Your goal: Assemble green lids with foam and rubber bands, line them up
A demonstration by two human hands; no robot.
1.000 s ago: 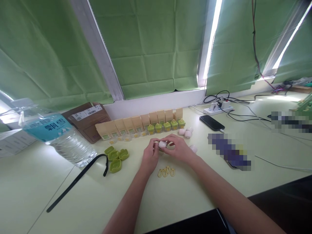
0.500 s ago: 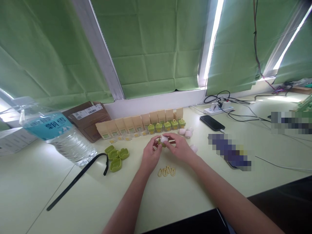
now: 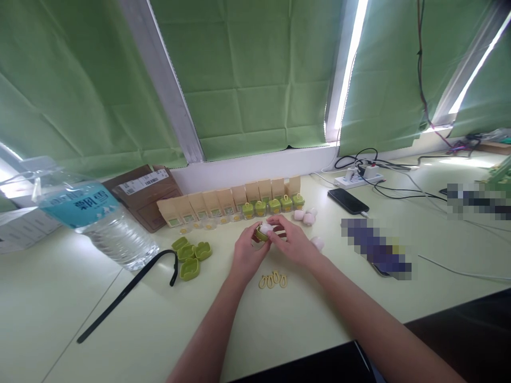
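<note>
My left hand (image 3: 249, 249) is closed round a small green shell (image 3: 261, 235) above the middle of the table. A whitish rounded piece (image 3: 266, 227) sits in the shell's opening, and my right hand (image 3: 290, 238) grips it with thumb and fingers. Several yellow loops (image 3: 273, 280) lie in front of my hands. To the left rest several loose green shells (image 3: 190, 268). Pale pinkish-white pieces (image 3: 308, 218) lie just past my right hand, with another one (image 3: 318, 243) near my right wrist. The fingers partly cover the shell.
Behind my hands, brown cards (image 3: 227, 202) stand in a row, several with green assembled pieces (image 3: 274, 206) before them. At left are a large water bottle (image 3: 120, 239), a cardboard box (image 3: 146, 197) and a black strap (image 3: 123, 298). A phone (image 3: 348, 201) and power strip (image 3: 355, 181) lie right.
The green shell has tilted and shifted slightly left in my left hand. My right fingers have moved a little over the white piece. Other things stay in place.
</note>
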